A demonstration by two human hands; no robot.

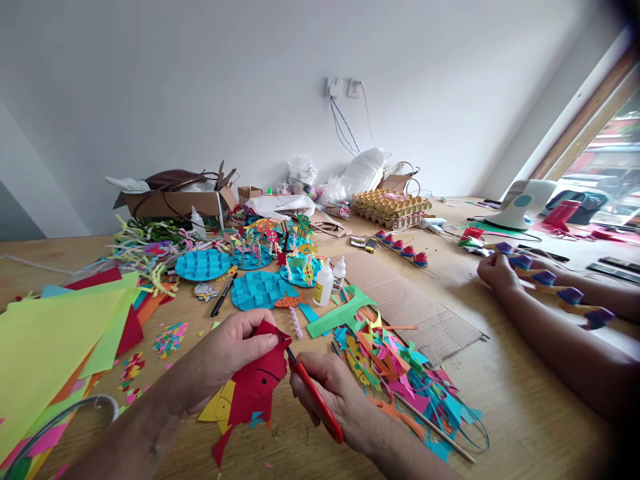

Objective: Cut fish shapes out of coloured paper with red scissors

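My left hand pinches a piece of red paper between thumb and fingers. Black lines and a dot are drawn on the red paper. In my right hand is a pair of scissors with red handles, its blades at the paper's right edge. Below the red sheet lies yellow paper with drawn lines, partly covered. An orange spotted paper fish and a twisted lilac strip lie just beyond my hands.
Blue discs, glue bottles and a black marker stand or lie ahead. Paper scraps heap at right, coloured sheets at left. Another person's hand holds a painted egg-carton strip. Cardboard lies between.
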